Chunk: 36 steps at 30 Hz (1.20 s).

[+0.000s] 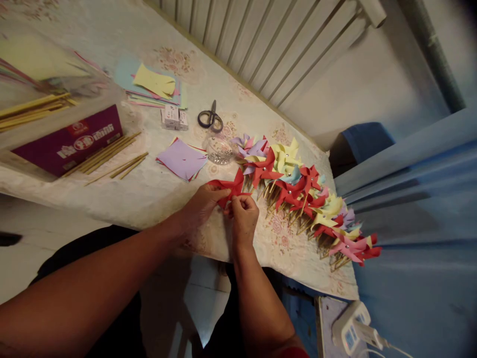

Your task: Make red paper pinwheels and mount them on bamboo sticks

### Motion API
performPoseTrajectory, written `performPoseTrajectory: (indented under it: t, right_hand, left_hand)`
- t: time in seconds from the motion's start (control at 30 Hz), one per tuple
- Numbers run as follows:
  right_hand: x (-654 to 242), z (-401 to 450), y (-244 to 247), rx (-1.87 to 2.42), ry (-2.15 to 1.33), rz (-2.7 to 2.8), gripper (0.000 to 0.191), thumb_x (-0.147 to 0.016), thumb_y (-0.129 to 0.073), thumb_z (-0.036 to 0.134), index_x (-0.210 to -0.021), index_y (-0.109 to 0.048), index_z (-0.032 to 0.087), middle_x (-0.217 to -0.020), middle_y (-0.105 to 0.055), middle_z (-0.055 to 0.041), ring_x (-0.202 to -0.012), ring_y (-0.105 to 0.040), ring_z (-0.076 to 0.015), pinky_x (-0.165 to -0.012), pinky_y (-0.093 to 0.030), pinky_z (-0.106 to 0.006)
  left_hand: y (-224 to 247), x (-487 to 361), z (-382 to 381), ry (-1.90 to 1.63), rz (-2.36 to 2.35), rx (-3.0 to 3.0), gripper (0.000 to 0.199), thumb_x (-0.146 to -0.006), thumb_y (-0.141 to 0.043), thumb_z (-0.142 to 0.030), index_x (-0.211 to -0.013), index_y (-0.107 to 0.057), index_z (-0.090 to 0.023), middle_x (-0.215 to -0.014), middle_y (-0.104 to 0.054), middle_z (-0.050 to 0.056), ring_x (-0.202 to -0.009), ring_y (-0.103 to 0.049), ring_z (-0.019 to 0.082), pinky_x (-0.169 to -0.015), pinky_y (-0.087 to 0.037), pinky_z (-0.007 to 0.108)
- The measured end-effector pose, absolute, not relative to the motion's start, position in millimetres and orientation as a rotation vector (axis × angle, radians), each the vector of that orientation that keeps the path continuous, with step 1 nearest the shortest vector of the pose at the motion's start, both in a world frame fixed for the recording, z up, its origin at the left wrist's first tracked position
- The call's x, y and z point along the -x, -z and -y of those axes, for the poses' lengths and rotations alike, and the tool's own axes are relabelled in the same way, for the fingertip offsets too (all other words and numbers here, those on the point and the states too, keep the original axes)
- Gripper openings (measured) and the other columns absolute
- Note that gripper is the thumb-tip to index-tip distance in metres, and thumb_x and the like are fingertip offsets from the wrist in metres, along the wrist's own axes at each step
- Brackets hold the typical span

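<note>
A red paper pinwheel [235, 185] is held between both hands above the table's front edge, its blades folded inward. My left hand [204, 201] grips its left side with the thumb on top. On the right, my right hand [245, 211] pinches the paper near its centre; whatever small part lies under the fingertips is hidden. Just behind the hands sit a clear dish of small metallic pieces [219, 155] and a stack of square papers with a purple sheet on top [182, 158]. Finished pinwheels on sticks [286, 186] lie in a long row to the right.
Black scissors [211, 118], small white boxes [172, 118] and cut coloured paper [154, 82] lie farther back on the flowered tablecloth [242, 92]. Thin sticks [108, 154] rest at left by a purple-labelled bag [74, 141]. A power strip [350, 325] is at lower right.
</note>
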State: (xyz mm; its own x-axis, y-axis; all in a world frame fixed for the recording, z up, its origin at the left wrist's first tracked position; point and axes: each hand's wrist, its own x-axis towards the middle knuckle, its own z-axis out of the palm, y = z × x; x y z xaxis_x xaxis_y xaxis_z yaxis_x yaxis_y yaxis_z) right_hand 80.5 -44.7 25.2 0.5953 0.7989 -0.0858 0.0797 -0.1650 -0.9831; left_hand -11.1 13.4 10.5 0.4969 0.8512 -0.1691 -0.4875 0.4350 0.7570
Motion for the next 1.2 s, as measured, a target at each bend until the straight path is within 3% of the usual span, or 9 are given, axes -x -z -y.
performPoseTrajectory:
  t: [0.53,0.7,0.8,1.03,1.2]
  right_hand:
    - [-80.1,45.9,-25.4,1.65,-0.764,0.795,0.018,-0.079,-0.067,0.036,-0.072,-0.06,0.022,-0.052,-0.058,0.0061,-0.048,-0.051,-0.0121,-0.051,-0.039,-0.025]
    - [-93.3,43.8,-28.9,1.718,-0.373,0.776,0.026,-0.073,-0.071,0.04,-0.087,-0.066,0.019,-0.075,-0.064,0.0019,-0.066,-0.055,-0.013,-0.065,-0.046,-0.026]
    - [-105.3,42.0,-34.8,1.726,-0.345,0.848,0.035,-0.071,-0.072,0.044,-0.093,-0.069,0.018,-0.089,-0.069,-0.0032,-0.08,-0.06,-0.0162,-0.077,-0.05,-0.03]
    - [-112.8,42.5,-33.5,1.711,-0.754,0.983,0.025,-0.07,-0.069,0.042,-0.076,-0.068,0.019,-0.07,-0.064,0.0024,-0.067,-0.056,-0.0141,-0.068,-0.046,-0.027]
    - [-112.2,43.2,-23.4,1.675,-0.793,0.993,0.02,-0.071,-0.067,0.038,-0.067,-0.061,0.019,-0.06,-0.053,0.0065,-0.059,-0.044,-0.0105,-0.06,-0.037,-0.024]
  left_hand:
    - [-4.2,11.7,-15.6,-0.893,-0.665,-0.74,0.016,-0.07,-0.07,-0.026,-0.061,-0.061,-0.017,-0.057,-0.059,-0.002,-0.051,-0.049,0.011,-0.052,-0.037,0.025]
    - [-1.3,12.5,-19.9,-0.942,-0.642,-0.692,0.015,-0.067,-0.075,-0.025,-0.077,-0.071,-0.015,-0.076,-0.07,0.002,-0.067,-0.06,0.014,-0.066,-0.045,0.026]
    - [-3.8,14.8,-20.8,-0.912,-0.626,-0.699,0.02,-0.068,-0.074,-0.027,-0.084,-0.073,-0.015,-0.08,-0.072,0.003,-0.069,-0.061,0.015,-0.069,-0.047,0.027]
    - [-7.0,19.1,-19.6,-0.808,-0.715,-0.905,0.02,-0.068,-0.072,-0.03,-0.08,-0.072,-0.014,-0.073,-0.068,0.001,-0.063,-0.055,0.013,-0.061,-0.039,0.025]
    - [1.6,16.3,-20.6,-0.767,-0.779,-0.995,0.02,-0.067,-0.07,-0.032,-0.076,-0.068,-0.015,-0.065,-0.062,-0.001,-0.056,-0.048,0.01,-0.054,-0.031,0.024]
